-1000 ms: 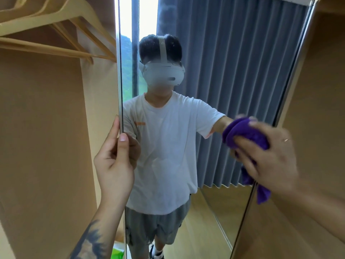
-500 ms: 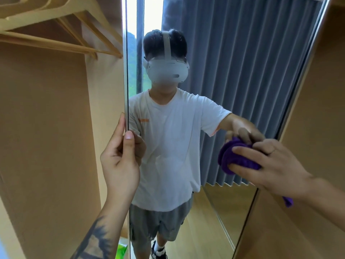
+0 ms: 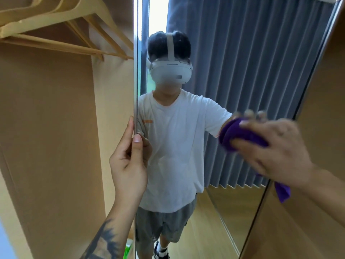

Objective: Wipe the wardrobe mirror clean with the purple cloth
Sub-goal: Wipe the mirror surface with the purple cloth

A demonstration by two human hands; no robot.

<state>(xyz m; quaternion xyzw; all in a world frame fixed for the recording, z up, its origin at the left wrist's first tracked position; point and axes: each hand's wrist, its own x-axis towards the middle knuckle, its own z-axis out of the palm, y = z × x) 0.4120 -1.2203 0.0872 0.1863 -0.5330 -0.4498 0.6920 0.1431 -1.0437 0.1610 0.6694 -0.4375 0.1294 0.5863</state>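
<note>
Right hand [image 3: 276, 146] presses the bunched purple cloth [image 3: 240, 135] flat against the mirror [image 3: 242, 71] near its right edge; unwiped glass extends leftward toward the left hand [image 3: 128, 165], which grips the mirror's left edge.

One head-worn wide-angle view faces the mirror [image 3: 233, 90] close up, level and slightly downward, hands at its lower edge.
</note>
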